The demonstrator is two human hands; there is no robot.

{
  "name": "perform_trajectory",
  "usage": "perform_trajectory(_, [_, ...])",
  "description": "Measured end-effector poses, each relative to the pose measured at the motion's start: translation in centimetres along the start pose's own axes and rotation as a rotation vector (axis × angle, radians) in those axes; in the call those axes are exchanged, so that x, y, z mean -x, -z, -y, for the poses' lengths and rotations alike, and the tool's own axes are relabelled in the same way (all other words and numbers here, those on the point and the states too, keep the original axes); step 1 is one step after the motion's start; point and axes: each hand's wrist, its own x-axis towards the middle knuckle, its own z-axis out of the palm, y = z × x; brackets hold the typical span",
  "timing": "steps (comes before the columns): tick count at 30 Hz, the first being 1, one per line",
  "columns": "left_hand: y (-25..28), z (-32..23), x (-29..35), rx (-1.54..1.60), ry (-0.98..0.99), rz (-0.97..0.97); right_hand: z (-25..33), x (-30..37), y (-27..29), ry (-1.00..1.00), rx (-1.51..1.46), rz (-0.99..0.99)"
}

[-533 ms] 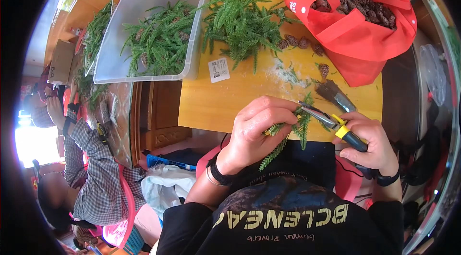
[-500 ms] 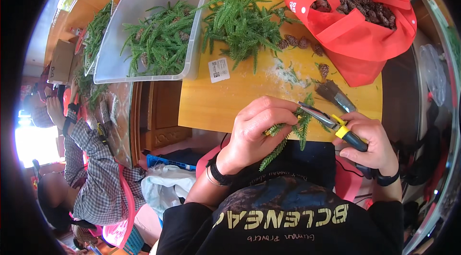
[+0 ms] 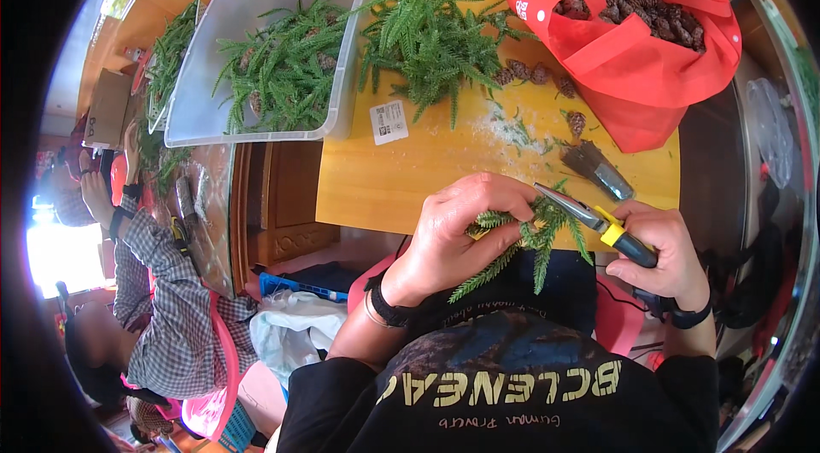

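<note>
Between the thumb and fingers of my left hand (image 3: pixel 470 235) is a green artificial pine sprig (image 3: pixel 541 239), held just over the table's near edge. My right hand (image 3: pixel 666 252) is wrapped round the black and yellow handles of long-nose pliers (image 3: pixel 589 216). The pliers' metal jaws point left and lie by the top of the sprig, close to my left fingertips. Whether the jaws grip anything is too small to tell. A bundle of thin dark wires in a clear sleeve (image 3: pixel 600 169) lies on the table beyond the pliers.
On the yellow table (image 3: pixel 376 188) a clear plastic bin (image 3: pixel 248 143) holds sprigs and pine cones. Beside it lie a pile of green sprigs (image 3: pixel 431 47), a white label (image 3: pixel 389 122) and loose pine cones (image 3: pixel 539 74). A red bag (image 3: pixel 658 103) holds pine cones. A co-worker's checked sleeve (image 3: pixel 162 252) is at left.
The sprig has turned in my left hand and its branches now spread wider. The pliers' yellow handle parts sit closer together, with the jaws angled slightly more downward to the right.
</note>
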Motion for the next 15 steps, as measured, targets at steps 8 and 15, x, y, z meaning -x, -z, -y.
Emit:
perform_trajectory(8, [0.2,0.1,0.0,0.04,0.05,0.011,1.8,-0.2,0.4,-0.182,-0.036,0.038])
perform_trajectory(15, [0.2,0.4,0.7,0.277,0.171,0.028,0.2,-0.1,0.7,-0.016,-0.013,0.043])
